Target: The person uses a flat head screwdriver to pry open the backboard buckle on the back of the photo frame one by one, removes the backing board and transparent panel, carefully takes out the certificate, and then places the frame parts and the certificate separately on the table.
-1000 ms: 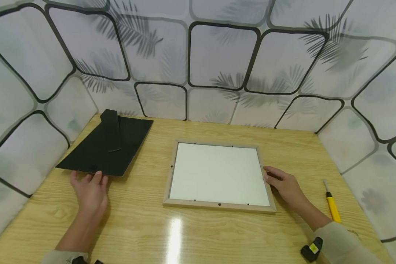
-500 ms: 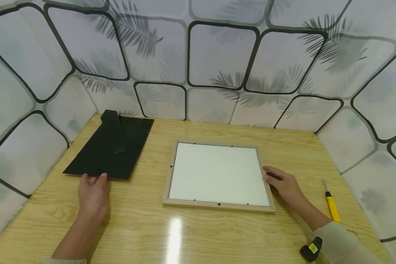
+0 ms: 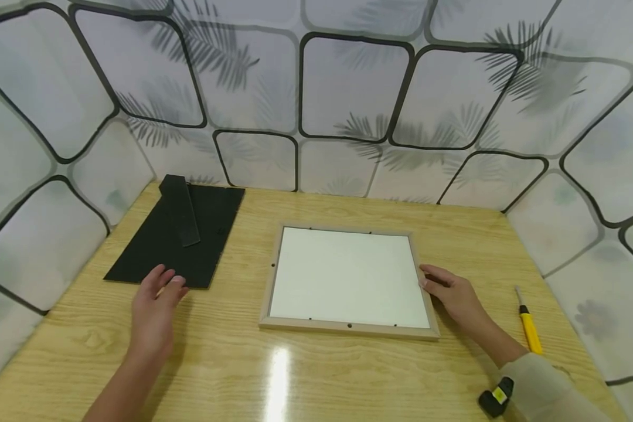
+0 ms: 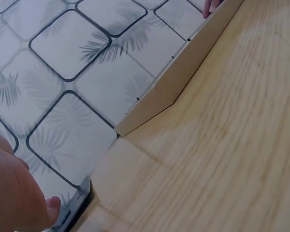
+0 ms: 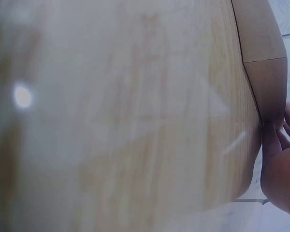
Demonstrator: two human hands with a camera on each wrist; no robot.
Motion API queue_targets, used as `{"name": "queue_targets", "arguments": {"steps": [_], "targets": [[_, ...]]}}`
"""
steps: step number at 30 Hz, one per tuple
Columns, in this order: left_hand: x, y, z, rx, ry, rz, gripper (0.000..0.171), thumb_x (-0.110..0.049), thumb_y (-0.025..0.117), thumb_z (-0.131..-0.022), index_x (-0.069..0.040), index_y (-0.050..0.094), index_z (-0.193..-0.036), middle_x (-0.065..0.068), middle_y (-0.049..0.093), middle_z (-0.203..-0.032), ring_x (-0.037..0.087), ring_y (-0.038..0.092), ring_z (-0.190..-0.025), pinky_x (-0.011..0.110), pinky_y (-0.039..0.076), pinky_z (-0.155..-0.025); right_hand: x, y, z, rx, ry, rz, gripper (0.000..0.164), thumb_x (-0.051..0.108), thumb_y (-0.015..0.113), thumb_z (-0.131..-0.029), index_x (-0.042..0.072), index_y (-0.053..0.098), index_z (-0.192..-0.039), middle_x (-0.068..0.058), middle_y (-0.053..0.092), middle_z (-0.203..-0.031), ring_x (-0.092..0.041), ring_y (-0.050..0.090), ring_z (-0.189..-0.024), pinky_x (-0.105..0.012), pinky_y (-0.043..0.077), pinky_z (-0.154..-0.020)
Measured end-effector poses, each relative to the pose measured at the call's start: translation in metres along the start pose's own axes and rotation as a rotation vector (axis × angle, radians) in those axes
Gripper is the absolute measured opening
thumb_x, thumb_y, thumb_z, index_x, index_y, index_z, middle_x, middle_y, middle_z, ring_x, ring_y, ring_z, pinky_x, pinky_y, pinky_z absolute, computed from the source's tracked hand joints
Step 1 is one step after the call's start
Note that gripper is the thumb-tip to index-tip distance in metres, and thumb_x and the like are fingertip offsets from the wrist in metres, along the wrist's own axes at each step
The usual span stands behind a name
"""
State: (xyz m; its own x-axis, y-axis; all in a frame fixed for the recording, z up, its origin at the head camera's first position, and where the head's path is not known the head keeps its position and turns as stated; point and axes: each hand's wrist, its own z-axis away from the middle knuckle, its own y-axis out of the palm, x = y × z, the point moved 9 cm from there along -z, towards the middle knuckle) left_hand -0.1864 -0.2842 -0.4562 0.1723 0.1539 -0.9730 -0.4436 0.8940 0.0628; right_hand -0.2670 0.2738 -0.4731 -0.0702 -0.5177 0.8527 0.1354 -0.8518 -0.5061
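Note:
A light wooden picture frame [image 3: 316, 325] lies in the middle of the table, a plain white panel [image 3: 348, 275] inside it. My right hand [image 3: 456, 296] pinches its right rail; in the right wrist view, fingers [image 5: 270, 140] sit on both sides of the rail [image 5: 266, 84]. To the left lies a black backing board [image 3: 208, 225] with its easel leg [image 3: 179, 211] uppermost. Over the board's near edge hovers my left hand [image 3: 155, 313], fingers loosely bent, holding nothing. The left wrist view has that hand [image 4: 17, 193] beside the board's edge [image 4: 77, 205].
A screwdriver with a yellow handle [image 3: 530, 334] lies to the right, near my right sleeve [image 3: 543, 381]. A small black device [image 3: 494, 400] is at the cuff. Small dark tabs line the frame's inner edge. Patterned walls [image 3: 337, 164] enclose the table's back and sides.
The black board has been lowered flat and slid slightly right and nearer. My left hand has let go of it and lifted a little to the right. My right hand has stayed on the frame.

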Motion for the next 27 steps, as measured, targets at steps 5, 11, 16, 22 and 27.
{"name": "queue_targets", "arguments": {"steps": [5,11,16,22,27], "targets": [[-0.002,0.030,0.003,0.146,0.043,-0.191,0.063,-0.027,0.052,-0.106,-0.013,0.025,-0.161,0.005,0.038,-0.150,0.001,0.059,-0.107,0.011,0.048,-0.093,0.002,0.000,0.000,-0.003,-0.001,0.003,0.056,0.035,0.061,-0.102,0.006,0.050,-0.149,-0.020,0.051,-0.149,0.017,0.047,-0.106,-0.004,0.044,-0.087],[-0.003,0.077,0.013,0.343,0.155,-0.393,0.056,-0.030,0.054,-0.106,-0.014,0.036,-0.156,0.008,0.043,-0.154,0.013,0.056,-0.119,0.017,0.048,-0.093,0.005,0.000,0.001,-0.006,0.010,-0.012,0.055,0.032,0.062,-0.102,0.006,0.050,-0.149,-0.021,0.051,-0.148,0.014,0.049,-0.106,-0.005,0.045,-0.087],[0.002,0.116,0.021,0.487,0.276,-0.472,0.049,-0.022,0.059,-0.104,-0.010,0.047,-0.149,0.012,0.046,-0.148,0.027,0.052,-0.129,0.039,0.049,-0.104,0.004,0.001,0.001,-0.005,0.023,-0.009,0.055,0.033,0.062,-0.102,0.006,0.050,-0.149,-0.020,0.051,-0.149,0.011,0.049,-0.109,-0.005,0.045,-0.087],[0.003,0.147,0.028,0.554,0.388,-0.589,0.042,-0.019,0.062,-0.102,-0.010,0.055,-0.142,0.010,0.050,-0.145,0.030,0.050,-0.132,0.051,0.045,-0.109,0.003,0.000,0.000,-0.008,0.012,-0.003,0.055,0.035,0.062,-0.102,0.008,0.051,-0.148,-0.019,0.052,-0.148,0.011,0.049,-0.109,-0.005,0.045,-0.087],[0.000,0.172,0.034,0.596,0.455,-0.654,0.038,-0.021,0.064,-0.101,-0.009,0.061,-0.137,0.009,0.050,-0.147,0.030,0.046,-0.139,0.053,0.041,-0.112,0.001,-0.001,-0.001,-0.007,0.012,0.001,0.055,0.035,0.061,-0.102,0.007,0.051,-0.148,-0.019,0.052,-0.148,0.011,0.050,-0.108,-0.006,0.046,-0.087]]}}
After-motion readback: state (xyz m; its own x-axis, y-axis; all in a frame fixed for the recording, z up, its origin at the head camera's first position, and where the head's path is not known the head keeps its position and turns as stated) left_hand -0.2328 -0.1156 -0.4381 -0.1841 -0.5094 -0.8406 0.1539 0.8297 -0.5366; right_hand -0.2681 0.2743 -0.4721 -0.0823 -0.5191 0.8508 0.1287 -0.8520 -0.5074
